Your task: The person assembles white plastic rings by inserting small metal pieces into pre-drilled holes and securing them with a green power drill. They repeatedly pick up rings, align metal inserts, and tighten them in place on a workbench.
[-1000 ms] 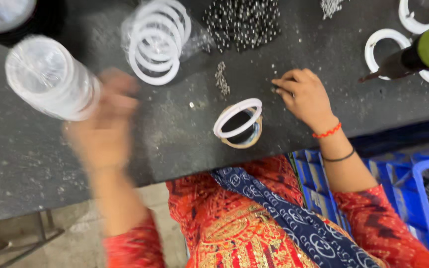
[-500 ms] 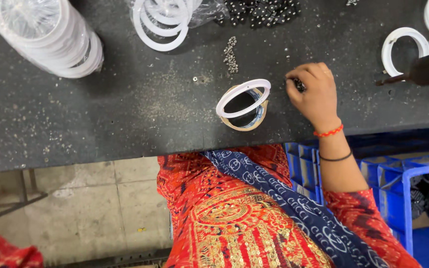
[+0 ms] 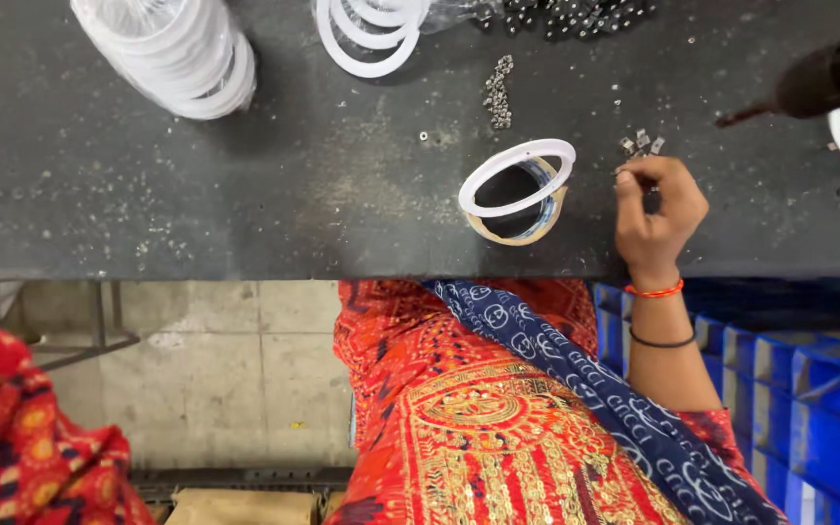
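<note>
A stack of clear rings (image 3: 172, 53) sits on the dark counter (image 3: 148, 194). More white rings (image 3: 367, 34) lie nearby. Blue crates (image 3: 809, 389) stand below. A dark tool (image 3: 828, 78) pokes in.

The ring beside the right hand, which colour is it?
White ring, lying on a tan tape roll; head view.

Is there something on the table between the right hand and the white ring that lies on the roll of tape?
Nothing visible: between the right hand and the white ring on the tape roll lies only bare dark table.
</note>
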